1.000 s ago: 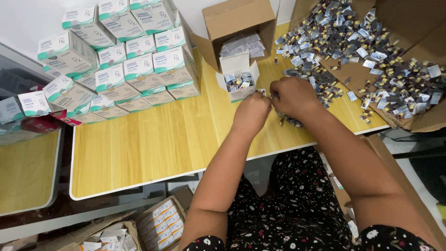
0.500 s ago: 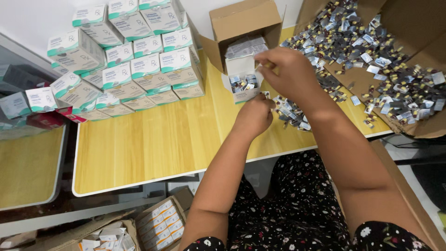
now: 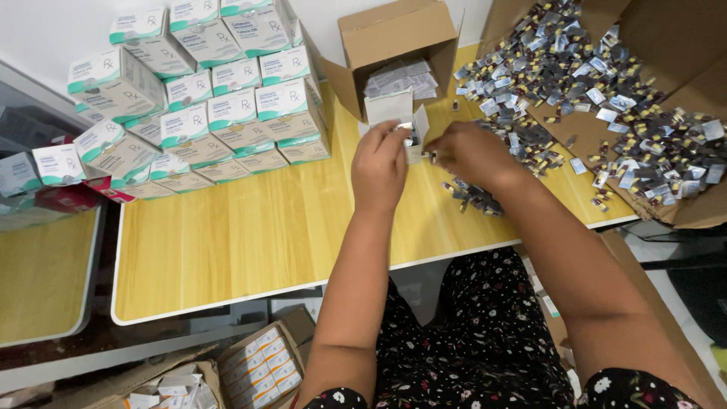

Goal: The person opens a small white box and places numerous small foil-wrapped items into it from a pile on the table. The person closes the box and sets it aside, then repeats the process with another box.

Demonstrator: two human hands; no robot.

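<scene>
Small white carton [image 3: 400, 113], flaps open, upright on table; left hand [image 3: 379, 168] grips it, right hand [image 3: 469, 155] pinches blister strip [image 3: 430, 157].

Small packing workroom for medicine. Evidence: stack of white-and-green cardboard medicine cartons [image 3: 204, 98] on light wooden table [image 3: 257, 227]; heap of silver blister strips [image 3: 606, 98] in open brown cardboard box [image 3: 685, 212]; more filled cartons [image 3: 261, 367] on floor.

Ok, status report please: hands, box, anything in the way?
Left hand holds small white box. Right hand at its open flap. Loose packets beside right wrist.
</scene>
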